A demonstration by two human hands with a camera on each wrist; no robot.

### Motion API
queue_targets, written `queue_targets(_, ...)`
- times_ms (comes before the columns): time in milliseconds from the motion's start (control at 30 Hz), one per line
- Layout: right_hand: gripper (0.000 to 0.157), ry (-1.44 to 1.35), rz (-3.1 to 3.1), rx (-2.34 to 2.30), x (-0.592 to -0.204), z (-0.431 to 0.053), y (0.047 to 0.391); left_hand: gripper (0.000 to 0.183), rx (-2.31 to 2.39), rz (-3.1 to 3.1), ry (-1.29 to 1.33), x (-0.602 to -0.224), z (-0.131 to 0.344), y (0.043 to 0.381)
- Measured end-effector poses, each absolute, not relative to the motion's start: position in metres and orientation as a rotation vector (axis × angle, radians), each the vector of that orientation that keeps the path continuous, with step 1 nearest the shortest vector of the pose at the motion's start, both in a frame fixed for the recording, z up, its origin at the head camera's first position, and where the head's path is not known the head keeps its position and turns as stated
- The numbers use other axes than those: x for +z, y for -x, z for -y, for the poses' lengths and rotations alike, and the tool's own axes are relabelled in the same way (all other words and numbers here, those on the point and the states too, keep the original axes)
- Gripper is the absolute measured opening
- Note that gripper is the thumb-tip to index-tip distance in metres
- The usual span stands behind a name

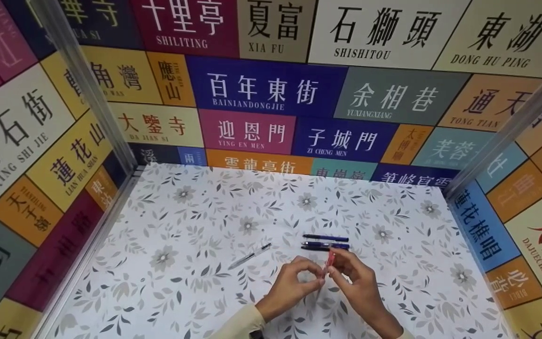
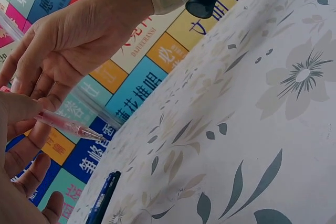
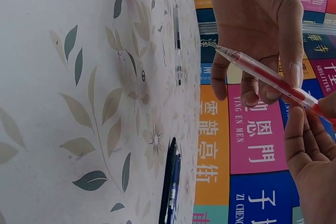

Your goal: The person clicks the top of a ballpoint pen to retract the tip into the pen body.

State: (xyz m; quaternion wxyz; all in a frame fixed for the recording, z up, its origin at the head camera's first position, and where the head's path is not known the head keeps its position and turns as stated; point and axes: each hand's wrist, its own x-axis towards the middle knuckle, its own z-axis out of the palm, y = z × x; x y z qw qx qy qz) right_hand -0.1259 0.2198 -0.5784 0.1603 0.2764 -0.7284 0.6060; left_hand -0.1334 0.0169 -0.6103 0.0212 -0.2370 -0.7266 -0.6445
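Note:
Close above the patterned table, a clear-barrelled pen with red ink [image 1: 330,260] is held between both hands. My left hand [image 1: 292,282] pinches it between thumb and index finger. From the other side, my right hand [image 1: 358,278] grips the pen near its red end with thumb and fingertips. The metal tip and see-through barrel [image 3: 262,73] show in the right wrist view, the tip pointing away from the right hand. In the left wrist view the pen [image 2: 65,123] slants across the fingers, its rear end hidden behind the left thumb.
Beyond the hands, two dark blue pens lie side by side, the farther pen [image 1: 326,238] and the nearer pen [image 1: 320,245]. A clear pen with dark parts [image 1: 251,255] lies left of them. Sign-covered walls [image 1: 261,89] enclose the floral-covered table [image 1: 195,212].

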Motion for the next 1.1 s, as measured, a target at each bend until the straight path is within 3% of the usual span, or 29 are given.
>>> queue_targets(1100,0.048,-0.785,2.112,1.665,-0.5772,-0.2134,0.1278,0.009,-2.079,2.274,0.607,-0.6115,-0.0201,0.1285)
